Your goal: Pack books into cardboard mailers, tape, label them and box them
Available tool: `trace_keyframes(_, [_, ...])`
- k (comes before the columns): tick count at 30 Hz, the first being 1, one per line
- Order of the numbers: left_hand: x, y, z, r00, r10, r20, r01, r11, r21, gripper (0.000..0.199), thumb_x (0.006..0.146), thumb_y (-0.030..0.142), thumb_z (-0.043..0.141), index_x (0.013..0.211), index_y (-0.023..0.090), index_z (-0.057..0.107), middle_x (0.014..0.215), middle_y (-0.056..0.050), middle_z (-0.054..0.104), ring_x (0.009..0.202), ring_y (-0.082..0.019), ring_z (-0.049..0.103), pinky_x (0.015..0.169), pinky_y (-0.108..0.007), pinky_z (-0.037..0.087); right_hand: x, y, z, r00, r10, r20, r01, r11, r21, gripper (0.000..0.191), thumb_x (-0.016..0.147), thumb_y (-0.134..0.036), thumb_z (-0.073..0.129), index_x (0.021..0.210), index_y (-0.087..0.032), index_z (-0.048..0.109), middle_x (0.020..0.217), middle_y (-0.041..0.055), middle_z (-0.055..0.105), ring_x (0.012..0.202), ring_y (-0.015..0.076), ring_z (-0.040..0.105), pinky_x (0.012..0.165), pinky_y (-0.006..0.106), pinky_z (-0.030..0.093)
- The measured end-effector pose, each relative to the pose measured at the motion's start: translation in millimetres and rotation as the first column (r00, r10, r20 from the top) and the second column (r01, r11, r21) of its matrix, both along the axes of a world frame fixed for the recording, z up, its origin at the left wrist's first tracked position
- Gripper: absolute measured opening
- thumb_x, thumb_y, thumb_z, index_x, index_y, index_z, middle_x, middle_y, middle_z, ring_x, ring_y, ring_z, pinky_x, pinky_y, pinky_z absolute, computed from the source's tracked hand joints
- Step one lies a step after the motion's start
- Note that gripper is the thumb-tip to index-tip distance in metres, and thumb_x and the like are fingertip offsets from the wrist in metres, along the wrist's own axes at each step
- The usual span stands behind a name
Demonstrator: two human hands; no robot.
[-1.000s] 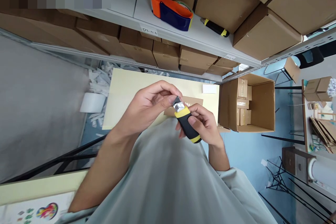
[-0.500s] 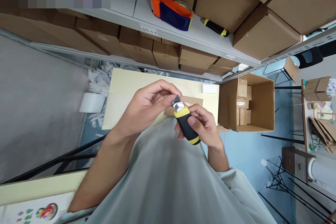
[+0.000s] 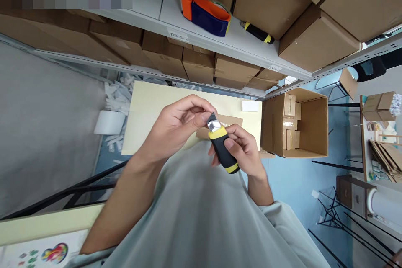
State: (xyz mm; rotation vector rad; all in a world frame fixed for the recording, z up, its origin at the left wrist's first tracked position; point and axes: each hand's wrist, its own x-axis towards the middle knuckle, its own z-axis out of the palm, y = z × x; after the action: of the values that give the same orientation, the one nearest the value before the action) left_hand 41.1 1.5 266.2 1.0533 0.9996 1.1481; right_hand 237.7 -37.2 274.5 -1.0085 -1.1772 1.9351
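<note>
A stubby black and yellow utility knife [image 3: 223,150] is held tilted in front of my grey shirt, its dark blade [image 3: 212,117] out at the upper left end. My right hand [image 3: 245,150] wraps round the handle, with the thumb lying on its side. At the other end, my left hand [image 3: 185,119] pinches the blade between thumb and fingertips. Behind the fingers a small brown cardboard box [image 3: 230,121], partly hidden, lies on the pale yellow table [image 3: 150,109].
A white label or small box [image 3: 250,106] lies near the table's right edge. An open carton [image 3: 310,130] with small boxes stands to the right. On the shelf [image 3: 201,44] above are an orange and blue tape dispenser [image 3: 205,14], another cutter [image 3: 258,32] and several cartons.
</note>
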Motion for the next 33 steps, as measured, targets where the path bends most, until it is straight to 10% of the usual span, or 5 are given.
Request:
trace_keyframes(6, [3,1,-0.6,0.999,0.039,-0.020,-0.040,0.998,-0.044,0.038,0.090,0.055,0.082,0.097,0.020,0.073,0.094,-0.007,0.077,0.084,-0.021,0.075,0.080,-0.036,0.065,12,23,-8.8,0.969,-0.235,0.070,0.229,0.970,0.083,0.044,0.098,-0.067,0.069,0.109,-0.026,0.057,0.097,0.0047,0.079,0.075,0.0193,0.076,0.068,0.033,0.064])
trace_keyframes(12, [14,29,-13.1,0.998,0.065,-0.007,-0.065,0.996,-0.056,0.041,0.089,0.058,0.082,0.097,0.019,0.072,0.092,-0.007,0.077,0.088,-0.024,0.077,0.086,-0.041,0.066,52,134,-41.1,0.797,-0.571,0.198,0.413,0.753,0.512,0.043,0.095,-0.060,0.072,0.116,-0.023,0.063,0.108,0.0062,0.076,0.092,0.0200,0.075,0.090,0.036,0.060])
trace_keyframes(15, [31,64,-17.6,0.994,0.103,0.034,-0.102,0.994,-0.028,0.051,0.082,0.064,0.084,0.100,0.019,0.071,0.096,-0.009,0.078,0.093,-0.025,0.078,0.091,-0.044,0.065,68,207,-51.0,0.639,-0.675,0.369,0.231,0.626,0.745,0.037,0.101,-0.052,0.063,0.119,-0.020,0.067,0.118,0.0114,0.075,0.109,0.0258,0.071,0.102,0.039,0.055])
trace_keyframes(22, [64,95,-15.9,0.997,0.066,0.045,-0.066,0.998,-0.018,0.062,0.078,0.077,0.079,0.095,0.018,0.069,0.101,-0.013,0.079,0.098,-0.028,0.078,0.092,-0.044,0.064,74,310,-56.1,0.275,-0.620,0.735,-0.386,0.629,0.675,0.026,0.104,-0.020,0.060,0.125,-0.017,0.074,0.131,0.0168,0.071,0.124,0.0287,0.061,0.121,0.043,0.035])
trace_keyframes(33, [27,51,-126.9,0.970,0.184,-0.156,-0.212,0.960,-0.183,0.064,0.076,0.081,0.073,0.091,0.020,0.067,0.103,-0.013,0.079,0.099,-0.030,0.078,0.096,-0.049,0.063,79,325,-85.4,0.318,-0.618,0.719,-0.373,0.615,0.695,0.034,0.105,-0.021,0.052,0.131,-0.014,0.073,0.143,0.0194,0.068,0.135,0.0308,0.056,0.124,0.047,0.035])
